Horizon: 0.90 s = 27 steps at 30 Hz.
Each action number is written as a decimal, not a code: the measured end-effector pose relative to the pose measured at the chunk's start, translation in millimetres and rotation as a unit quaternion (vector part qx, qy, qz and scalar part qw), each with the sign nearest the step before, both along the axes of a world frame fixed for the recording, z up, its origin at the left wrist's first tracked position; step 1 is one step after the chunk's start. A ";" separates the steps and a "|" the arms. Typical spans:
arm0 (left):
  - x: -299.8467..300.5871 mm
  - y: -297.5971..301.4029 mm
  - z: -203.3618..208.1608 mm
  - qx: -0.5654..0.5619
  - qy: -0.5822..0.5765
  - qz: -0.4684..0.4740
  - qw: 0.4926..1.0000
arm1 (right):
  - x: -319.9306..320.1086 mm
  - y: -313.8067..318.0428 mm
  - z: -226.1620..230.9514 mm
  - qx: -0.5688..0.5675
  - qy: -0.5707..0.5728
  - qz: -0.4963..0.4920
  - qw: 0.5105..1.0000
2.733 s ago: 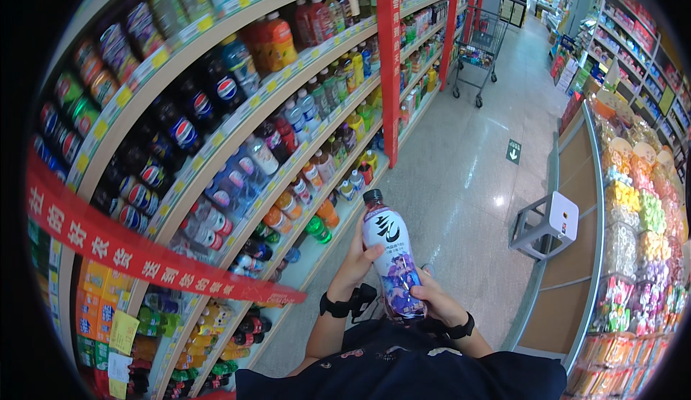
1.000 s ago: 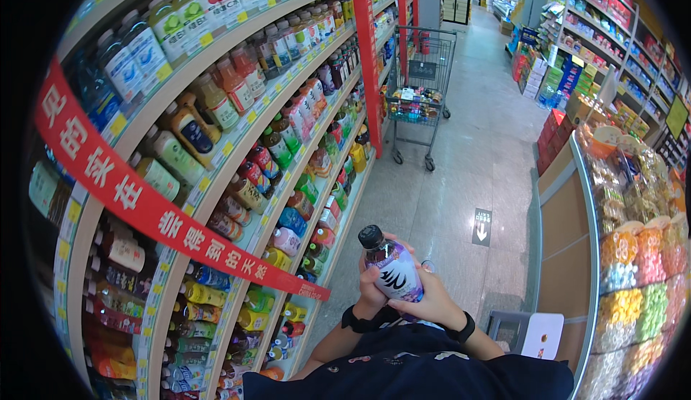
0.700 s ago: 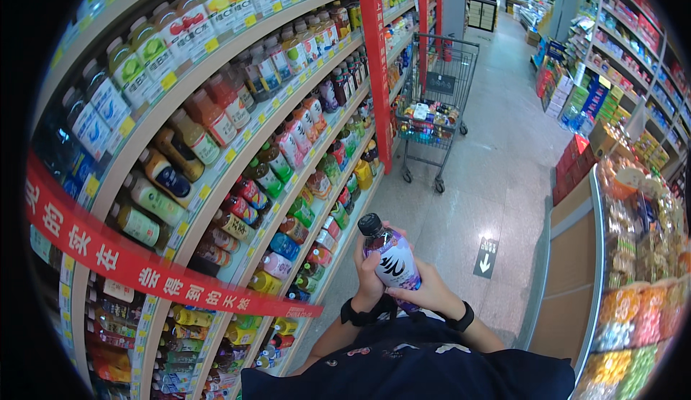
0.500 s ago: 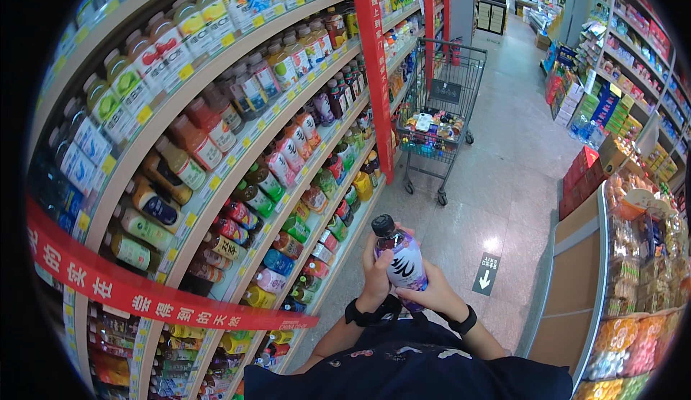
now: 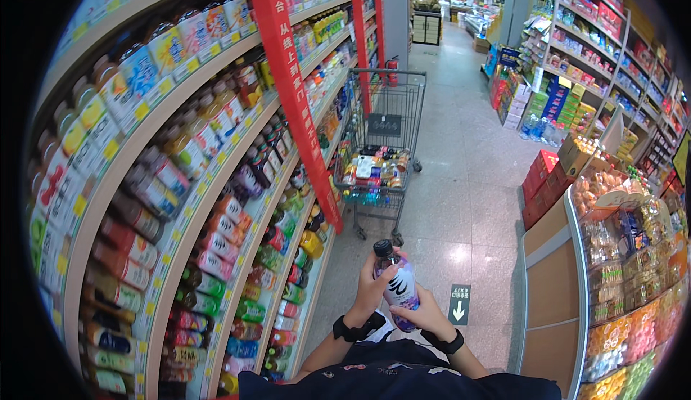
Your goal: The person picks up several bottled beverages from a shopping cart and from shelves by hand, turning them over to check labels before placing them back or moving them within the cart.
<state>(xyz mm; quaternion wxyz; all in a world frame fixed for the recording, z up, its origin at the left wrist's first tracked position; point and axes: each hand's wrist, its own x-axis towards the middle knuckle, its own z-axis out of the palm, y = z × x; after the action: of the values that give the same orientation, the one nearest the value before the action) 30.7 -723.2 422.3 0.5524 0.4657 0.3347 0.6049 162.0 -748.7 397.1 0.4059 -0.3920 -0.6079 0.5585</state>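
Observation:
Both hands are closed around one drink bottle [image 5: 401, 293] with a dark cap and a white-and-purple label, tilted in front of my body. My left hand [image 5: 370, 285] grips its upper part, just below the cap. Lower down, my right hand [image 5: 430, 315] holds the side near the base. Black bands circle both wrists. Ahead of the bottle stands a wire shopping cart [image 5: 385, 123], with several bottles and packages [image 5: 376, 168] lying in it.
Shelves of drink bottles [image 5: 209, 277] line my left side, with red printed strips [image 5: 294, 90] hanging down their front. A display stand of bagged food [image 5: 608, 270] is close on the right. Red boxes [image 5: 538, 177] and a stocked rack [image 5: 601, 33] are farther along the aisle.
The view has shifted forward and turned, so the cart appears nearer and farther left. Both hands still hold the bottle, which now sits a little lower in view.

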 end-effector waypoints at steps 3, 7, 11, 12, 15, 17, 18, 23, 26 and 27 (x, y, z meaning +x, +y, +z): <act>-9.9 54.8 5.2 0.015 0.055 0.016 0.998 | -7.6 51.4 0.1 0.021 -0.031 -0.009 0.999; -37.8 107.0 23.9 0.018 0.068 0.034 0.997 | -35.5 116.8 1.9 0.009 -0.010 0.039 0.999; -81.7 139.3 23.2 0.006 0.094 0.100 0.991 | -80.1 179.4 -5.5 0.047 -0.013 0.124 0.991; -92.7 146.3 18.5 0.005 0.080 0.123 0.989 | -91.7 193.7 -9.4 0.037 -0.013 0.142 0.989; -119.1 145.9 13.0 0.005 0.142 0.193 0.971 | -124.3 213.1 -26.7 0.112 -0.010 0.184 0.976; -130.5 142.6 2.7 0.041 0.193 0.257 0.946 | -148.7 225.2 -29.0 0.218 -0.017 0.202 0.955; -135.9 139.5 4.1 0.056 0.236 0.281 0.929 | -159.4 230.5 -29.1 0.285 -0.043 0.202 0.936; -173.5 134.5 6.6 0.043 0.382 0.423 0.820 | -223.6 248.1 -32.9 0.303 -0.081 0.265 0.912; -188.9 135.9 5.2 -0.003 0.378 0.503 0.778 | -263.4 258.4 -27.8 0.294 -0.072 0.308 0.902; -196.2 137.9 2.7 -0.012 0.376 0.513 0.772 | -275.7 263.9 -27.3 0.294 -0.060 0.319 0.899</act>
<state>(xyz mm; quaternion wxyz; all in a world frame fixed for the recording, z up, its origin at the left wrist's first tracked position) -165.5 -585.4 425.0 -0.0042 0.4088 0.7120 0.5709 -113.7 -484.8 369.8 0.2656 -0.0729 -0.8604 0.4289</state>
